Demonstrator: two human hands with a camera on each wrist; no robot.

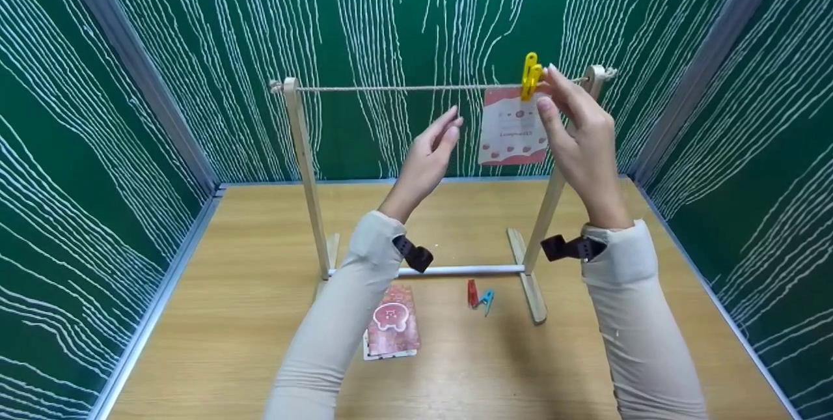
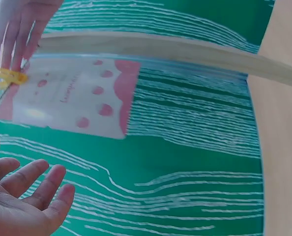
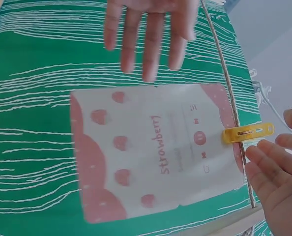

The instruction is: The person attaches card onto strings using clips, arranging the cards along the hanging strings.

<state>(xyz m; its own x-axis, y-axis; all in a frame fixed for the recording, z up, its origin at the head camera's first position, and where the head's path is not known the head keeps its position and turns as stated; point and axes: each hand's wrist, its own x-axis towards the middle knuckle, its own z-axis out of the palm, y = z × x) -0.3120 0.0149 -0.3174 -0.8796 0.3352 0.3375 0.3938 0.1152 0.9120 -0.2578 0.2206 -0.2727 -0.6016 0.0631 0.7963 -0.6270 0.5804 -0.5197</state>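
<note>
rope: yellow clip | table: red clip | left sleeve overlaps cards

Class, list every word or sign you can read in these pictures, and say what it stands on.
"Strawberry": on the hanging card.
Pause sign in a pink circle: same card.
Other small signs flanking it: too blurred to name surely.
Fainter line beside "Strawberry": too faint to read.
Pink bear-face item on the table: no readable text.
</note>
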